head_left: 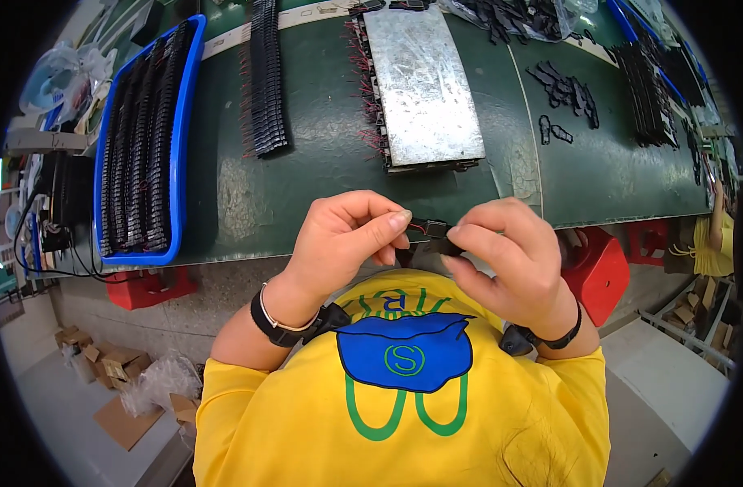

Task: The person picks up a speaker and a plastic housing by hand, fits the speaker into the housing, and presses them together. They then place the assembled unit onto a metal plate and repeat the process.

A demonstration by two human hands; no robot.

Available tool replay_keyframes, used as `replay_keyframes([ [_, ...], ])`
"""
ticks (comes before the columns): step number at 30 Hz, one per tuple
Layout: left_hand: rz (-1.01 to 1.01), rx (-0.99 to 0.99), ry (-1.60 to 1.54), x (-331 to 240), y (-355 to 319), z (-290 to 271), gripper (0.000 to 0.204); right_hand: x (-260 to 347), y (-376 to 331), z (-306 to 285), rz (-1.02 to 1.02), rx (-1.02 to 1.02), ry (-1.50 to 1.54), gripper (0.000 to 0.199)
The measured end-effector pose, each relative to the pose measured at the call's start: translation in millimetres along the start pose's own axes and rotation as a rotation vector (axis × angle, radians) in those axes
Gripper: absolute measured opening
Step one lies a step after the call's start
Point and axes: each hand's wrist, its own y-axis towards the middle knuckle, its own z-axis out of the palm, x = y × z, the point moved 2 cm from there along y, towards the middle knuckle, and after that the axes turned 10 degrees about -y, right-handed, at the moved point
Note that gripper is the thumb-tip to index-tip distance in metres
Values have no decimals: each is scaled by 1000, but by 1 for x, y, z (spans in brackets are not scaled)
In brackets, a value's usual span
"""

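A small black part (438, 230) with a thin red wire is held between my two hands, in front of the table's near edge. My left hand (339, 235) is closed, thumb against forefinger, pinching the part's left end by the wire. From the other side, the bent fingers and thumb of my right hand (513, 256) grip its dark right end. My fingertips hide some of the part, so its exact kind cannot be made out. Beyond my hands lies a silvery metal plate (424, 81), resting on a stack of black parts with red wires along its left side.
The green table (323, 178) carries a blue tray (179, 162) of black parts in rows on the left. A black row with red wires (268, 81) lies behind. Loose black frames (568, 91) and stacked black strips (643, 93) are right. Red stools (603, 276) stand beneath the edge.
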Motion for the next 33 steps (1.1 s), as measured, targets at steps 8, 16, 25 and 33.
replay_keyframes([
  [8, -32, 12, -38, 4, -3, 2, 13, 7, -2, 15, 1, -29, -121, 30],
  [16, -45, 30, -85, 7, -6, 3, 15, 9, -5, 16, 30, 1, -146, 30],
  [25, -23, 26, 20, 6, -10, 8, 14, 11, -7, 16, 56, 40, -149, 28],
  [33, -14, 33, 27, 7, -12, 8, 14, 10, -10, 16, 52, 24, -120, 26],
])
